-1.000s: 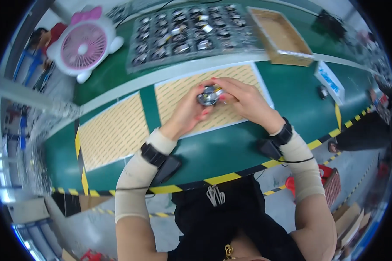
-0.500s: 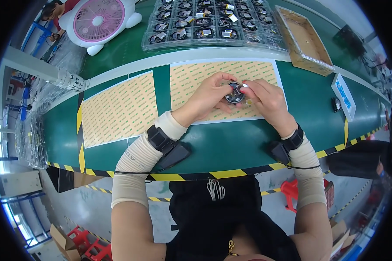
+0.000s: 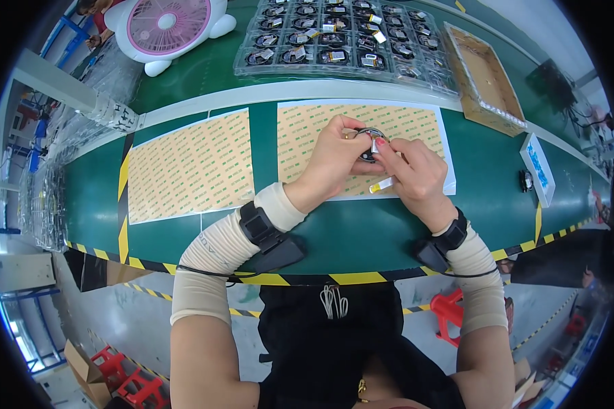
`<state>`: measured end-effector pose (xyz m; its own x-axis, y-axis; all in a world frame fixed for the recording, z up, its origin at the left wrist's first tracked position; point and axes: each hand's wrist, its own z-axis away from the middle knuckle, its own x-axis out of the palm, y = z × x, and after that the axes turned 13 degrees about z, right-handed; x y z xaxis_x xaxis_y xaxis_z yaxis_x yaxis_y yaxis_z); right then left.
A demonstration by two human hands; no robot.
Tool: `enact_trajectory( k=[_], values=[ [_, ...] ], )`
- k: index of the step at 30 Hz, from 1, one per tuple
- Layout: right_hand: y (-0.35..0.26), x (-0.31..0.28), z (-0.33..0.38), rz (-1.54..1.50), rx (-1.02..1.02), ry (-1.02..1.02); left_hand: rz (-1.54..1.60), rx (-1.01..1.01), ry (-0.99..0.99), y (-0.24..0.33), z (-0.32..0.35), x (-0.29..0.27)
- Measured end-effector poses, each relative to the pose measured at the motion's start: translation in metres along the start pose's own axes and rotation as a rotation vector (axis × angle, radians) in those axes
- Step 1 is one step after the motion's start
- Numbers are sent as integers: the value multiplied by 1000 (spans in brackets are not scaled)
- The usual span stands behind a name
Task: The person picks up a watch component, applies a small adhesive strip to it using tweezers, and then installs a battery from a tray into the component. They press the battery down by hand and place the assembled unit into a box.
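Cupping round part (image 3: 370,151) in half-closed left hand (image 3: 331,155), pinching at its near face with tightly drawn-in right hand (image 3: 419,170). Apparently working on inner pieces; probably needing steady left grip next.

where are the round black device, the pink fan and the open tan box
round black device (image 3: 368,157), head view, on its lower dark part
pink fan (image 3: 166,22), head view, on its hub
open tan box (image 3: 492,119), head view, on its near wall
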<state>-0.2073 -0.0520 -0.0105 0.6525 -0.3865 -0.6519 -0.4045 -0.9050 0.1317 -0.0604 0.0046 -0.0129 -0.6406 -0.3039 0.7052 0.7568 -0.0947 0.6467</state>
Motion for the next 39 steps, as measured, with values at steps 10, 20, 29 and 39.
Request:
enact_trajectory(
  k=[10,20,29,39],
  values=[
    [1,1,1,-145,143,29,8,96,-144,-2,8,3],
    [14,-17,-10,-991,1037,-353,-110,41,-333,3,1,-5],
    [28,-9,10,-820,885,-502,-42,-62,-455,-7,-5,-10],
    [21,-5,14,-845,699,-316,-18,-54,-437,-9,0,-18]
  ],
)
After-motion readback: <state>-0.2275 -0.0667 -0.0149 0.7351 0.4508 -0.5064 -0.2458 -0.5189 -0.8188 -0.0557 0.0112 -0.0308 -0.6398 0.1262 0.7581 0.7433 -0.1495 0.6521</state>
